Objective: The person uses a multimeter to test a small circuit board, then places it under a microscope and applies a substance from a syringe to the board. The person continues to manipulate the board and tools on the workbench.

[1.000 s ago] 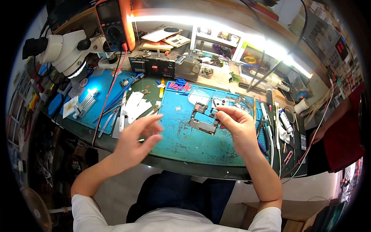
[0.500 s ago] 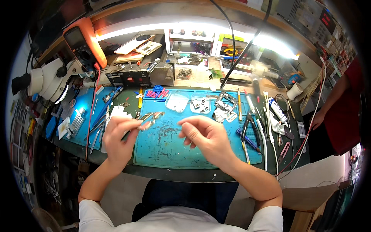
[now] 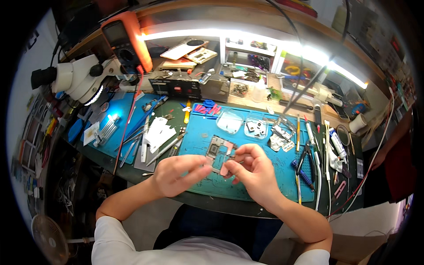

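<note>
Thumb and fingertips of the right hand (image 3: 256,173) pinch the circuit board's (image 3: 213,151) right edge; the left hand's (image 3: 177,176) fingers, half-curled, blur by its left side, contact unclear. Board's above the blue mat (image 3: 194,143), clear tray (image 3: 260,136) toward two o'clock, orange multimeter (image 3: 126,42) at eleven.

One head-worn fisheye looks down at the nearby workbench (image 3: 229,206).

A dark green table (image 3: 238,209) carries a wide blue mat (image 3: 196,143) at centre and a smaller blue mat (image 3: 123,106) at left — plus a cotton swab (image 3: 148,174) near the front edge, a blue-and-white tube (image 3: 337,144) and a pink tool (image 3: 340,190) at right.
</note>
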Demonstrator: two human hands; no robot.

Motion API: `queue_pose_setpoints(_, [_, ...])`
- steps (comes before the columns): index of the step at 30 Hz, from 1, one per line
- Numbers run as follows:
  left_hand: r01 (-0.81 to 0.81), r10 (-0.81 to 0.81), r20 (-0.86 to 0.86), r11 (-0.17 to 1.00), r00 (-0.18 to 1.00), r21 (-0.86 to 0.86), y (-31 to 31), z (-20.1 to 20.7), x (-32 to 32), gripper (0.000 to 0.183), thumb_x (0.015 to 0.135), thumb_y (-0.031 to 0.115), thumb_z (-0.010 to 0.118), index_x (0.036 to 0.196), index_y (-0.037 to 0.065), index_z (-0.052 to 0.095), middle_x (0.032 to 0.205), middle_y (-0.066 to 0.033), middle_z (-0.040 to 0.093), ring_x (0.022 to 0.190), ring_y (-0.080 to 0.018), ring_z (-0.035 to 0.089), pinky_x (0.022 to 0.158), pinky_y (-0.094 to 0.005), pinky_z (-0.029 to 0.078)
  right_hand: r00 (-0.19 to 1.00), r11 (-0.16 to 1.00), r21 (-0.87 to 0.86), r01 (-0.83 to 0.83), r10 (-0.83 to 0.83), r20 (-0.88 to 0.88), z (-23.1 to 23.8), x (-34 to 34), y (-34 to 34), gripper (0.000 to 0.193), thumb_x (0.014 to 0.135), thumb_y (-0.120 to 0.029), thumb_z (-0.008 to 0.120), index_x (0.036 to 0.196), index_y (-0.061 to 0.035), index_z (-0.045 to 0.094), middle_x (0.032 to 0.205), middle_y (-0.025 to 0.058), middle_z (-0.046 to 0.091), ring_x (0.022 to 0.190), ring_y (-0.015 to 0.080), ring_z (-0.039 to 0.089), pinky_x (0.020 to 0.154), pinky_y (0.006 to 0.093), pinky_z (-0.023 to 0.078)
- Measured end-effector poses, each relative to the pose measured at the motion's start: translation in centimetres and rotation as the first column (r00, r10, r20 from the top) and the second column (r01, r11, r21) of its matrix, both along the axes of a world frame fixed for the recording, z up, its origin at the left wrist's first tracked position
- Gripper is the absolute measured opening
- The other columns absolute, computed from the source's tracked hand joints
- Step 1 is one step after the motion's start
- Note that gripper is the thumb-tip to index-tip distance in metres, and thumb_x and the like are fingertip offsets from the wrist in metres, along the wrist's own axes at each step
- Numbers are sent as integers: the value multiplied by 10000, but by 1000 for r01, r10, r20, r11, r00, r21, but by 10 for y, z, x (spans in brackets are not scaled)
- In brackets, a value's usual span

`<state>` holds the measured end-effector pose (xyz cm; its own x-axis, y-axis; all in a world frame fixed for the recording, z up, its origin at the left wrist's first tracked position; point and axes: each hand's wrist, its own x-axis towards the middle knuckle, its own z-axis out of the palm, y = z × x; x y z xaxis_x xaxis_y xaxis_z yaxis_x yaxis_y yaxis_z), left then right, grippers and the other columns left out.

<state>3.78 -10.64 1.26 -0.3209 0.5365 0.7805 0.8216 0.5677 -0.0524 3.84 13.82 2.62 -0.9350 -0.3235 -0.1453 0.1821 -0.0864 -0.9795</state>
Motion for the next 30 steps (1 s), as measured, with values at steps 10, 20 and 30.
queue_pose_setpoints(10, [-480, -799, 602, 529, -2, 700, -2, 12, 0, 339, 1024, 210, 615, 1295, 8, 596, 1161, -82, 665, 1063, -145, 640, 869, -305, 542, 986, 990, 138, 5, 18, -165, 7, 4, -3, 367, 957, -66, 675, 1251, -15, 463, 993, 106, 742, 873, 134, 703, 750, 252, 534])
queue_pose_setpoints(20, [-554, -817, 576, 486, -13, 676, -6, 11, 18, 290, 981, 166, 674, 1229, 24, 626, 1134, -66, 671, 1034, -150, 659, 827, -314, 582, 988, 988, 128, -85, 101, -120, 3, 14, -4, 412, 947, -35, 673, 1306, -17, 473, 988, 65, 713, 851, 105, 674, 684, 214, 505])
queue_pose_setpoints(30, [-504, -242, 656, 471, 715, 724, -83, 9, 121, 141, 999, 52, 577, 1105, 11, 660, 786, -48, 644, 637, -126, 625, 595, -257, 505, 968, 988, 152, -17, 54, -247, 1, 12, -5, 404, 951, -76, 670, 1302, -9, 483, 906, 49, 688, 775, 107, 653, 618, 214, 476])
